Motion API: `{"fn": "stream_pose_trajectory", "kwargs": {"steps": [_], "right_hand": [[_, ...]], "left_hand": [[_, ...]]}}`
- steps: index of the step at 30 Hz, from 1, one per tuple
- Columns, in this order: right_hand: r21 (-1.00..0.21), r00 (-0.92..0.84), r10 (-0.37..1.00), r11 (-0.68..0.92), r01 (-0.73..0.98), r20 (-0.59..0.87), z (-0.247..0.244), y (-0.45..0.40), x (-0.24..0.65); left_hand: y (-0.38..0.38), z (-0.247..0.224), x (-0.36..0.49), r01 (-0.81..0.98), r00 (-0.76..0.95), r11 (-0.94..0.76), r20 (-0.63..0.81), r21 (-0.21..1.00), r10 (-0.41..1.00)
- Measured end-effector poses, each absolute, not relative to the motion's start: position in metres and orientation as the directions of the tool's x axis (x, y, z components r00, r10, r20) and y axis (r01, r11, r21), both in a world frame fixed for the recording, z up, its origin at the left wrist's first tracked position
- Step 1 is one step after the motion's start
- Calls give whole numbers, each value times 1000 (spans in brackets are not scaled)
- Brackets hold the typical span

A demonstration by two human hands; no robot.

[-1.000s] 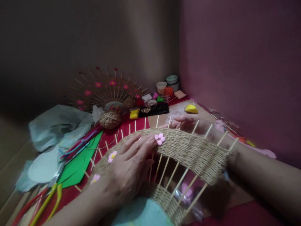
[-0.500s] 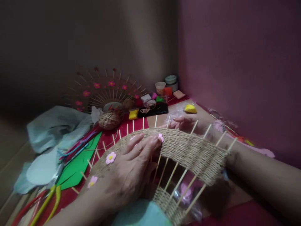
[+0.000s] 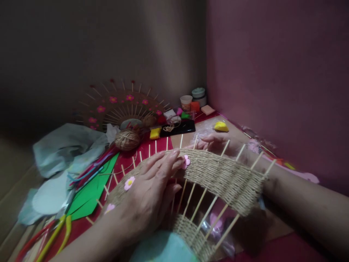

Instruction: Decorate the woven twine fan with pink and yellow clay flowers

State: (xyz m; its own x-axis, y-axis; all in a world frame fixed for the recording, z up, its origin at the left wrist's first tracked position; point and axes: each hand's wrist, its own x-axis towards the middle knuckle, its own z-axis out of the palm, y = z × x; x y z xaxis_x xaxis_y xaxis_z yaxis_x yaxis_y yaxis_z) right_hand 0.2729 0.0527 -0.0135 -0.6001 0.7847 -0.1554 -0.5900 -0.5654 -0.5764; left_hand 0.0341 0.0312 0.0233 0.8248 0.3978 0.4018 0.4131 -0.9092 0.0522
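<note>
In front of me is a fan-shaped piece woven of twine [image 3: 218, 173] on thin wooden sticks, with a light blue part at its lower middle. Pink clay flowers dot the band; one with a yellow centre [image 3: 129, 183] lies left of my left hand [image 3: 152, 193]. That hand rests flat on the weave, fingers stretched out side by side. Its fingertips touch another pink flower [image 3: 186, 162], which they partly cover. Behind the band, my right hand [image 3: 215, 141] reaches around from the right with fingers extended; the weave hides much of it.
A second flowered fan [image 3: 120, 103] leans at the back wall. Before it sit a twine ball [image 3: 127, 139], a dark phone [image 3: 180, 128] and a yellow clay lump [image 3: 221, 126]. Scissors [image 3: 58, 222], green sheets [image 3: 89, 191] and grey cloth [image 3: 68, 145] lie left. A pink wall bounds the right.
My left hand's fingertips have shifted slightly left and up over the band, showing more of the pink flower. My right hand stays behind the weave.
</note>
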Motion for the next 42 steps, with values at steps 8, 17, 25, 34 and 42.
{"fn": "stream_pose_trajectory", "kwargs": {"steps": [8, 17, 25, 34, 42], "right_hand": [[-658, -543, 834, -466, -592, -102, -23, 59, 277], [-655, -487, 861, -454, -604, -147, -12, 49, 273], [-613, -549, 824, -510, -604, -144, -15, 53, 275], [-656, -502, 853, -459, -599, -139, -15, 50, 274], [-576, -518, 843, -496, -650, -141, -10, 47, 272]], "left_hand": [[33, 21, 39, 434, 828, -901, 381, 28, 411], [33, 23, 34, 473, 757, -866, 429, 161, 493], [35, 21, 35, 498, 795, -867, 390, 19, 465], [33, 21, 33, 488, 804, -872, 409, -42, 431], [28, 22, 28, 504, 802, -863, 384, -25, 457]]}}
